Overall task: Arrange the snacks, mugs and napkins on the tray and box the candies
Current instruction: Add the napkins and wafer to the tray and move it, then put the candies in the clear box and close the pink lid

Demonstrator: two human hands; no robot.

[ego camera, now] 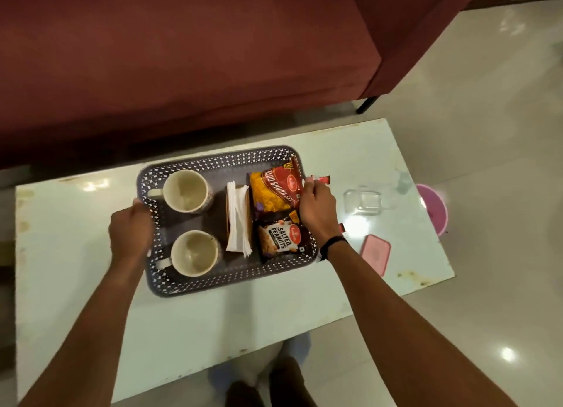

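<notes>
Left hand (pixel 131 233) grips tray (pixel 213 163) left rim; right hand (pixel 315 210) pinches red candies (pixel 321 179), clear box (pixel 364 202) just right, toward tabletop's right edge.

The tray (pixel 158 280) sits mid-table (pixel 76 239). In it, two mugs (pixel 185 194) stand left, one behind the other, napkins (pixel 238 220) in the middle, two snack packets (pixel 275 193) right. Right of the tray lie a box (pixel 364 201) and, nearer, its lid (pixel 375 254).

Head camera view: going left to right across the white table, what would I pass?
Left hand on the grey patterned tray, two cream mugs, white napkin stack, snack packets, right hand, clear plastic box, pink lid.
</notes>
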